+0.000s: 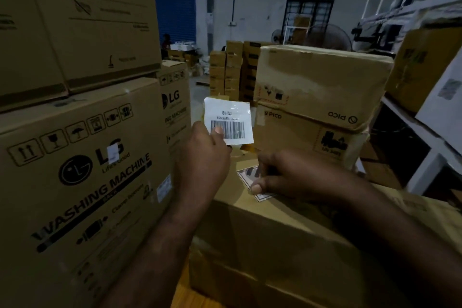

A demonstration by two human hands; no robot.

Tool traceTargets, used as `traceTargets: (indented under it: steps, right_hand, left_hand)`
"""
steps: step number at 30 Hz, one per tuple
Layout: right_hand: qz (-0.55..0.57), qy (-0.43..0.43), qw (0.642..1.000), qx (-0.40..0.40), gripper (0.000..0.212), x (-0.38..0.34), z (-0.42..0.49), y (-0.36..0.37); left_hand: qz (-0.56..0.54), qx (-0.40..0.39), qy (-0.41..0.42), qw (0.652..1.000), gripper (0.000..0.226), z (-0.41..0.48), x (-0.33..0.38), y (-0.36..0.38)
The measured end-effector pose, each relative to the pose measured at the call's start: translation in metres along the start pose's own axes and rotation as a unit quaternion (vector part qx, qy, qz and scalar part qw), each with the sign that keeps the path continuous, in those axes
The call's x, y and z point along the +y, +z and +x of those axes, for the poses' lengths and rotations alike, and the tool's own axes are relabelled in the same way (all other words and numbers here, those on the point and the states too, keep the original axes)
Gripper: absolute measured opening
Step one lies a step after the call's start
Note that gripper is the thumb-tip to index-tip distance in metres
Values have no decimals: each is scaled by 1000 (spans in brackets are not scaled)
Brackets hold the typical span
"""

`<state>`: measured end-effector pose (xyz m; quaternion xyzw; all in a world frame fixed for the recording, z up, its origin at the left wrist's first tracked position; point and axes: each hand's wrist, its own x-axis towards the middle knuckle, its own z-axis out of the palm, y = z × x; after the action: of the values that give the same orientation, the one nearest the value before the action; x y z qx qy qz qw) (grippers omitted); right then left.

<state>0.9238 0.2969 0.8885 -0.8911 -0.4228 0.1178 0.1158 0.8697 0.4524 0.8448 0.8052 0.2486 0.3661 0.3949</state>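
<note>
My left hand (203, 155) holds up a white barcode label (228, 120), thumb pinching its lower left edge. My right hand (287, 175) rests on top of a brown cardboard box (287, 245) in front of me. Its curled fingers and thumb press on a striped diamond-shaped sticker (246, 177) stuck to the box top. Most of that sticker is hidden under the hand.
Tall LG washing machine cartons (82, 170) are stacked close on the left. Two stacked Pico boxes (317, 107) stand right behind the near box. A white shelf frame (425, 137) with more boxes is on the right. Further cartons and a fan stand far back.
</note>
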Motion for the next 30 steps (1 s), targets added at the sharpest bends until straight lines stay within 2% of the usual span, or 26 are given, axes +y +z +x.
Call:
traceTargets:
  steps: [3,7,9,13,15,17,19,21,24,28,30]
  right_hand:
    - [16,30,997,69,26,-6,14,6]
    - [-68,60,981,171,19,-9,43,11]
    - [-90,66,974,197,18,-8,43,13]
    - [-13,60,987,152,25,-8,-6,21]
    - [-10,76,991,113,28,-6,-31,19]
    - [-14,87,988,130,30,-5,-33,18]
    - [-6,91,978,189,29,-1,-19,19]
    - [-14,131,967,219,25,7,4,16]
    - [-66,181,957,218,20,18,32,8]
    - [-5,147,972,181,26,4,-3,15]
    - [-16,128,982,136,30,-6,-30,19]
  left_hand:
    - [79,-1,39,996,29,-3,5,2]
    - [60,-32,62,996,28,-7,9,4]
    - [56,-32,63,996,28,-8,10,3]
    - [55,-34,53,996,29,-9,9,2]
    - [67,-45,61,995,29,-9,9,3]
    - [75,-55,78,993,29,-9,9,5]
    - [69,-68,88,991,30,-7,9,7]
    - [61,-71,85,992,29,-4,8,8]
    - [55,-60,77,994,29,-2,7,11]
    - [45,-37,64,996,29,-4,4,15]
    - [50,-36,66,996,29,-4,4,15]
